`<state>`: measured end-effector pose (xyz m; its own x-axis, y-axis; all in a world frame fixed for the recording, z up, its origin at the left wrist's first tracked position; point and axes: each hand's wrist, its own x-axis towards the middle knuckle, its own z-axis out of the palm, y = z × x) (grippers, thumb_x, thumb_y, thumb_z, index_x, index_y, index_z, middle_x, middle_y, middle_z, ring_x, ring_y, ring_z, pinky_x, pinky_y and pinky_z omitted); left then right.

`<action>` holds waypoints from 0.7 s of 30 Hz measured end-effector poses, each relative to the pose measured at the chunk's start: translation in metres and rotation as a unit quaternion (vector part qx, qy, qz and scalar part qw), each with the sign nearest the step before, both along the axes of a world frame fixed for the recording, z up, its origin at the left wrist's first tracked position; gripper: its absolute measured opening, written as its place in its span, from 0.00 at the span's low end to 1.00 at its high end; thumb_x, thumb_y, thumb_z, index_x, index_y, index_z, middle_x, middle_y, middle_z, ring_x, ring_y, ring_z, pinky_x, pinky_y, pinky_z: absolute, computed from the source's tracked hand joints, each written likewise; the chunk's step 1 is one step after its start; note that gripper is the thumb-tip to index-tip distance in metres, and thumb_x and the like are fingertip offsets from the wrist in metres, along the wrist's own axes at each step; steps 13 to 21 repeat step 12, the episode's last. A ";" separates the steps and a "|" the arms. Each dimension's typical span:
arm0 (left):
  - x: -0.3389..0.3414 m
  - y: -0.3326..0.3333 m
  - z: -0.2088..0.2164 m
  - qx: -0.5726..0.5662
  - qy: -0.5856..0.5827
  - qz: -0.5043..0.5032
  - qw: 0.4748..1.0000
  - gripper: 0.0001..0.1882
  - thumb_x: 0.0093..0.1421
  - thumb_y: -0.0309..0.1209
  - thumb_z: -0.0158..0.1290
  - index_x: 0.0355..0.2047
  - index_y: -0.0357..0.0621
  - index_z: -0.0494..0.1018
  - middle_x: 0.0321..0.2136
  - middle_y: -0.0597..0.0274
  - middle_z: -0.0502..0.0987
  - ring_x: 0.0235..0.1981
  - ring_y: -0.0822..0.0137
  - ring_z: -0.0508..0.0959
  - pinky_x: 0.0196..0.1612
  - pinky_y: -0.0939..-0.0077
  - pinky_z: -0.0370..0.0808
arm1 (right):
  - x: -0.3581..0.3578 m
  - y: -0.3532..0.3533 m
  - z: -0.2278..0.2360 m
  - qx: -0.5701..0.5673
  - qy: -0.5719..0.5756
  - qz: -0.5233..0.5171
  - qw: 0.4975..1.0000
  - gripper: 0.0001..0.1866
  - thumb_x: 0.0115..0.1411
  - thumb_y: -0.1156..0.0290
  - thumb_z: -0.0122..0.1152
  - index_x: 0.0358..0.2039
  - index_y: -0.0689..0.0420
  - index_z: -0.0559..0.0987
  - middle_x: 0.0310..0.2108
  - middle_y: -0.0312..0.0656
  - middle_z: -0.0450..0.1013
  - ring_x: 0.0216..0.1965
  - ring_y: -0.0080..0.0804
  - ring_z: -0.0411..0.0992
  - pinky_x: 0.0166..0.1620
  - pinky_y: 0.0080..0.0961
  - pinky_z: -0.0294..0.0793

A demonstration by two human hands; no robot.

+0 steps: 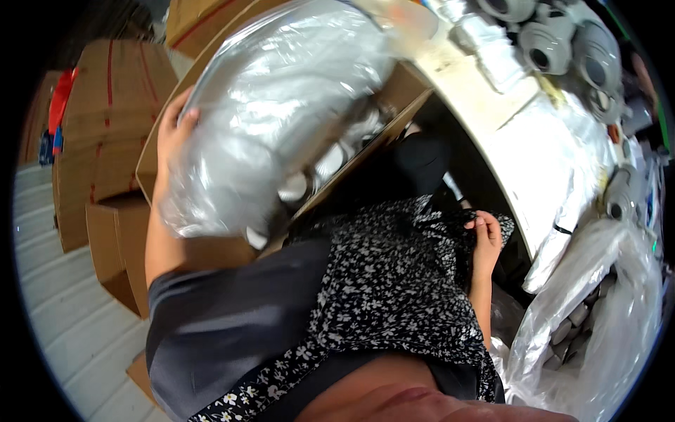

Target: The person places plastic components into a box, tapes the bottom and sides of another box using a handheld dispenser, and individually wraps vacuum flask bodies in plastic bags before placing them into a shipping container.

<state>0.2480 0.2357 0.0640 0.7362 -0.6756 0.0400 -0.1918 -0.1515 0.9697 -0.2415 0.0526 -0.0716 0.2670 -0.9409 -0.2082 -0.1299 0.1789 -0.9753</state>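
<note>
A big clear plastic bag [281, 91] lies across an open cardboard box [376, 156] in front of me, blurred in part by motion. My left hand [174, 130] grips the bag's left side, fingers bent over its edge. What the bag contains is hard to make out through the shine. Below its right side, several white round parts [330, 160] show inside the box. My right hand [489, 233] is closed, fingers pinching the edge of the black-and-white floral apron [401, 281] I wear, beside the table edge.
A pale table [485, 119] curves along the right, bearing grey-white moulded parts [545, 46] and plastic wrapping. At lower right, an open clear bag [538, 344] holds many grey pieces. Cardboard boxes [116, 133] stand at left on a pale ribbed floor [42, 260].
</note>
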 end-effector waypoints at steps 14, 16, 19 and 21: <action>0.086 -0.002 -0.327 0.549 -0.369 -0.272 0.699 0.18 0.58 0.33 0.37 0.44 0.41 0.70 0.41 0.46 0.73 0.45 0.53 0.72 0.49 0.60 0.66 | -0.046 0.014 0.021 0.013 0.051 -0.033 0.998 0.07 0.59 0.76 0.51 0.36 0.64 0.74 0.29 0.37 0.71 0.30 0.21 0.69 0.37 0.16 0.68; 0.086 -0.002 -0.327 0.549 -0.369 -0.272 0.699 0.18 0.58 0.33 0.37 0.44 0.41 0.70 0.41 0.46 0.73 0.45 0.53 0.72 0.49 0.60 0.66 | -0.046 0.014 0.021 0.013 0.051 -0.033 0.998 0.07 0.59 0.76 0.51 0.36 0.64 0.74 0.29 0.37 0.71 0.30 0.21 0.69 0.37 0.16 0.68; 0.086 -0.002 -0.327 0.549 -0.369 -0.272 0.699 0.18 0.58 0.33 0.37 0.44 0.41 0.70 0.41 0.46 0.73 0.45 0.53 0.72 0.49 0.60 0.66 | -0.046 0.014 0.021 0.013 0.051 -0.033 0.998 0.07 0.59 0.76 0.51 0.36 0.64 0.74 0.29 0.37 0.71 0.30 0.21 0.69 0.37 0.16 0.68; 0.086 -0.002 -0.327 0.549 -0.369 -0.272 0.699 0.18 0.58 0.33 0.37 0.44 0.41 0.70 0.41 0.46 0.73 0.45 0.53 0.72 0.49 0.60 0.66 | -0.046 0.014 0.021 0.013 0.051 -0.033 0.998 0.07 0.59 0.76 0.51 0.36 0.64 0.74 0.29 0.37 0.71 0.30 0.21 0.69 0.37 0.16 0.68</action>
